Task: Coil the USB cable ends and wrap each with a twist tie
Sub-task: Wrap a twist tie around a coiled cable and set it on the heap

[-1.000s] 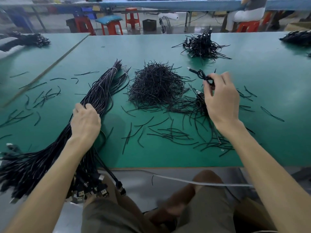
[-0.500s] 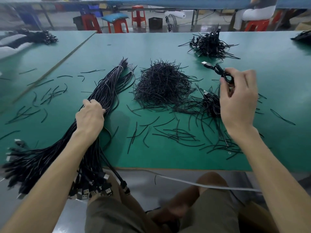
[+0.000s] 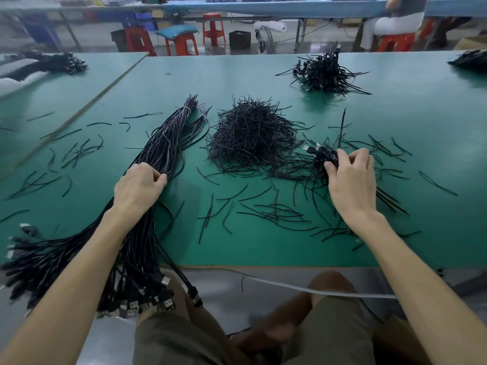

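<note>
USB cables (image 3: 163,143) lay in a long black bundle on the left of the green table (image 3: 263,251), running from a tied far end near the middle of the table down to the near edge. There the plugs (image 3: 137,306) hung over the edge above the person's lap. The left hand (image 3: 137,185) sat on this bundle about halfway along, its fingers curled round some of the strands and gripping them.

To the right, the right hand (image 3: 350,180) was down at the table surface with its fingers and thumb curled around a small coiled cable (image 3: 322,156), whose plug stuck out to the far left of the fingers. The coil rested among loose twist ties (image 3: 274,209) that were scattered over the near and right parts of the table.

Between the two hands and a little farther off stood a dense heap of twist ties (image 3: 250,135), just right of the bundle's far end. Farther away on the right sat a pile of coiled cables (image 3: 326,72) with stray ends sticking out. More dark cable piles lay at the far left (image 3: 58,63) and far right (image 3: 471,60) edges.

A white cord (image 3: 290,285) ran across below the table's near edge, over the person's knees. Beyond the table stood red stools (image 3: 181,43), and another person (image 3: 395,19) sat at the far right.
</note>
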Demonstrator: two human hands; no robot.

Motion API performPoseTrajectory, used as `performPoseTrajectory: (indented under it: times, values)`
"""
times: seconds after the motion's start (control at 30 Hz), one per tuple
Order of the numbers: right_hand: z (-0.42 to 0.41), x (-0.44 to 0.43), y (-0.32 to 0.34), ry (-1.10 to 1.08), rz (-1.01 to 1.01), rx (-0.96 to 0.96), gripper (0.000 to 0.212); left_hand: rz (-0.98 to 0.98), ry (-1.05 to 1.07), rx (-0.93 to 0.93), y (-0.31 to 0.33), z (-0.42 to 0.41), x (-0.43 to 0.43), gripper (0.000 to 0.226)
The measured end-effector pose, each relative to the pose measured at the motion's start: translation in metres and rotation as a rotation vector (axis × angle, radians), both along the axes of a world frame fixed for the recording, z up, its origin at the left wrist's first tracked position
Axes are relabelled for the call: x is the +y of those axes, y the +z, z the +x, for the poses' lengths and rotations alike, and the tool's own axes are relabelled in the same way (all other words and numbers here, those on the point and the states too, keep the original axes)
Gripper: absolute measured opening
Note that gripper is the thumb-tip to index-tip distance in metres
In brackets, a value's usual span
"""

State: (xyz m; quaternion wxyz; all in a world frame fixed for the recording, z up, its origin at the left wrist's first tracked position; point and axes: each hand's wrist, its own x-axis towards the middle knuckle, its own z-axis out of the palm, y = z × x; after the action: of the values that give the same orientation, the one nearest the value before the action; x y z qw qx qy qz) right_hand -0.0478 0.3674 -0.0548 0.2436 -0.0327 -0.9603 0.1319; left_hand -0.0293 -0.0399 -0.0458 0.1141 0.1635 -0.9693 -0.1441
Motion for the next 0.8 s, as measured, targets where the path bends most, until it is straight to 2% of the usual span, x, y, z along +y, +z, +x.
performPoseTrajectory:
  times: [0.23,0.37,0.53,0.7,0.8]
  values:
    - [0.009,-0.021,0.001,0.003,0.098,0.065,0.031,-0.038,-0.067,0.020,0.007,0.010,0.014,0.023]
    - [0.017,-0.035,-0.002,0.093,0.075,0.035,0.032,-0.205,-0.245,0.056,0.004,0.021,0.027,0.027]
    - [0.035,-0.064,-0.006,0.358,0.040,-0.001,0.034,-0.267,-0.312,0.060,-0.005,0.033,0.053,0.025]
    - [0.056,-0.105,-0.007,0.651,0.007,-0.026,0.040,-0.120,-0.399,-0.040,-0.009,0.050,0.072,0.028]
    - [0.067,-0.132,-0.009,0.812,0.001,-0.054,0.056,-0.073,-0.440,-0.095,-0.009,0.057,0.078,0.030]
